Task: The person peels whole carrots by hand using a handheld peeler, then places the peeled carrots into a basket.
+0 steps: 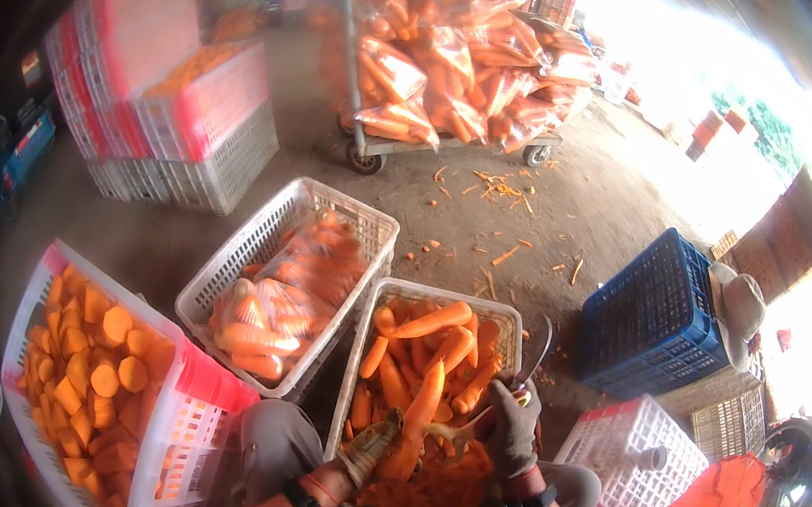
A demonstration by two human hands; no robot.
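Note:
My left hand [370, 446], in a dirty work glove, is closed around the lower part of a large carrot [425, 398] that points away from me. In my gloved right hand [512, 427] is a knife with a curved blade [540, 351], the blade rising above the fist. A pale, blurred tool or strip [457, 433] runs from that hand towards the carrot; I cannot tell which it is. Both hands are over a white plastic crate [448, 293] between my knees. Whole carrots [400, 373] fill its far part, and orange peelings [424, 492] lie in the near part.
Cut carrot chunks [88, 375] fill a pink-and-white crate [201, 373] at left. Another white crate [198, 297] holds bagged carrots [298, 279]. Beyond stands a trolley [418, 146] piled with carrot bags [466, 57]. Stacked crates [202, 133], a blue crate [639, 318] and a white crate [636, 437] flank me.

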